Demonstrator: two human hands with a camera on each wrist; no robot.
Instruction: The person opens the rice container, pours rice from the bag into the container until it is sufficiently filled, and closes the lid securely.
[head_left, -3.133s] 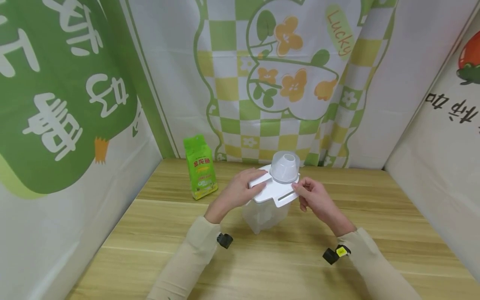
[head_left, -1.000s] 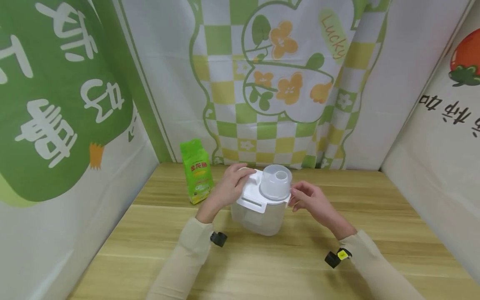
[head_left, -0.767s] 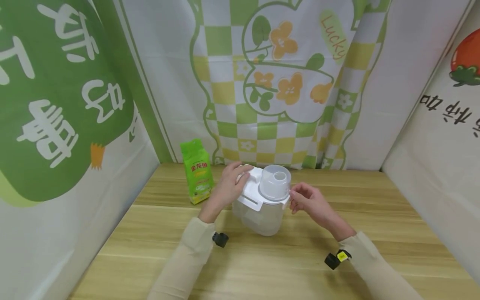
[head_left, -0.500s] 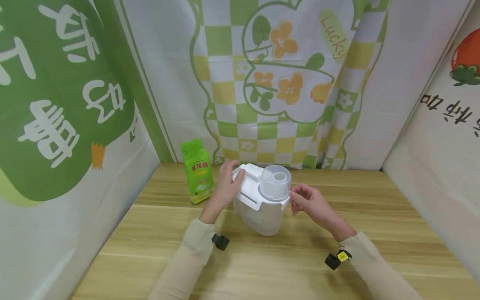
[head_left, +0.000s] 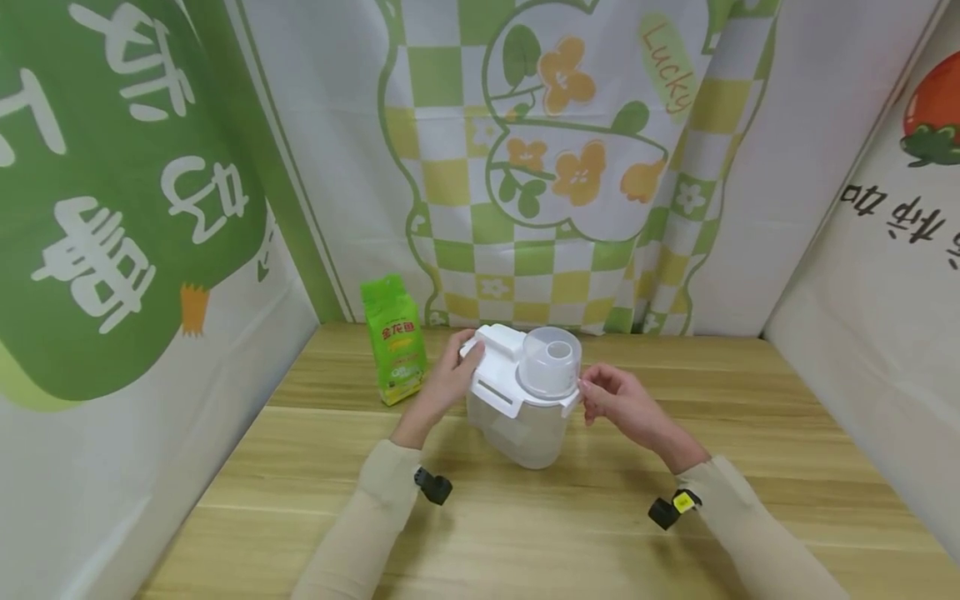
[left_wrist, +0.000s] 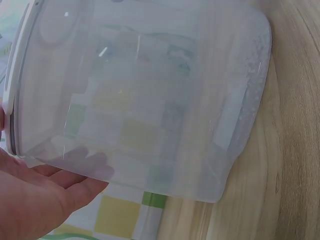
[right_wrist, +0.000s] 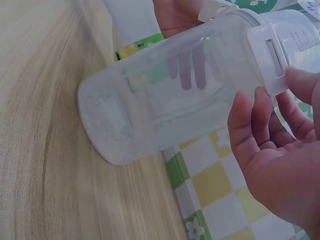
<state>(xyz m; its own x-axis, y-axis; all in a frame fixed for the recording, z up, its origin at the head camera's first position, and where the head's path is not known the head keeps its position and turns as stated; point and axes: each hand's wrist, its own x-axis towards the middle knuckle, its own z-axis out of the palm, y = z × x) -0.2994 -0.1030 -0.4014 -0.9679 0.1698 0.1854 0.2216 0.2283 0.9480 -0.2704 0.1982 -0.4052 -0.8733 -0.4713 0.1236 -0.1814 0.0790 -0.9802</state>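
A translucent plastic storage container (head_left: 528,433) stands upright on the table, with a white lid (head_left: 498,367) and a clear measuring cup (head_left: 551,367) on top. My left hand (head_left: 447,377) holds the lid's left end, thumb on top and fingers down the side. Through the clear wall those fingers show in the right wrist view. At the opposite end my right hand (head_left: 622,404) pinches a slotted white latch (right_wrist: 261,54), its thumb on the edge and fingers curled below. Another slotted flap (head_left: 495,398) sticks out along the lid's front side.
A green bag (head_left: 395,342) with a yellow base stands upright at the left, behind my left hand. Patterned cloth (head_left: 457,183) hangs along the back of the wooden table (head_left: 517,542), and printed sheets enclose both sides.
The container has turned, bringing its slotted flap toward the front left. My left hand has slid from the lid's handle to its left end. My right hand stays by the right end.
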